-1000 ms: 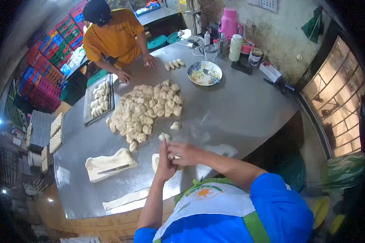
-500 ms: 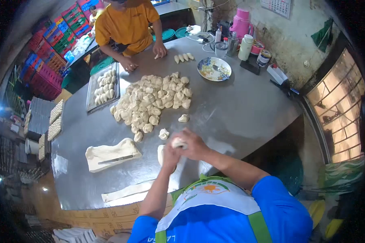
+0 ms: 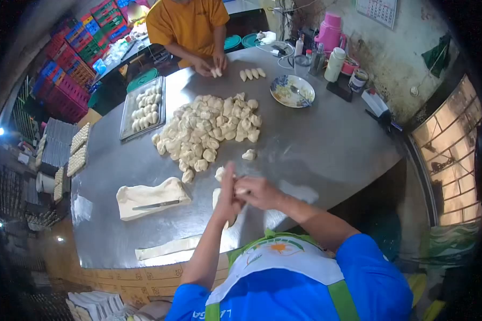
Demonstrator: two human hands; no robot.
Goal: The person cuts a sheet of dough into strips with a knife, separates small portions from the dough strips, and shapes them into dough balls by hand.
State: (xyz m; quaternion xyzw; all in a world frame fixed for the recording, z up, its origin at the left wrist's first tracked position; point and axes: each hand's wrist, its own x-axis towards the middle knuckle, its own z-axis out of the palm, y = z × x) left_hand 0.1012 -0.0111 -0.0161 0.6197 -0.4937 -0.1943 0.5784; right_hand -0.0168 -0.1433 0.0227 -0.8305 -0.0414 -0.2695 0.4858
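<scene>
Above the near middle of the metal table (image 3: 337, 150), my left hand (image 3: 228, 195) is held upright with its fingers stretched out and together. Against its palm side rests my right hand (image 3: 260, 193), its fingers curled round a piece of dough that is mostly hidden. Just beyond my left fingertips lies a small dough lump (image 3: 219, 174), partly covered. A longer dough strip (image 3: 216, 199) lies under and beside my left wrist. Farther out sits a single dough piece (image 3: 249, 154), near a big heap of dough pieces (image 3: 206, 128).
On the left, a knife (image 3: 155, 205) lies on a dough slab (image 3: 144, 195); a long dough strip (image 3: 168, 248) lies near the front edge. A co-worker (image 3: 190, 27) handles dough across the table, beside a tray (image 3: 124, 125) of shaped dough. A plate (image 3: 281, 85) with a spoon stands right.
My left fingers have straightened upward, and the dough between my hands is now mostly covered. The co-worker's hands have come together over small dough pieces. The whole view has shifted slightly.
</scene>
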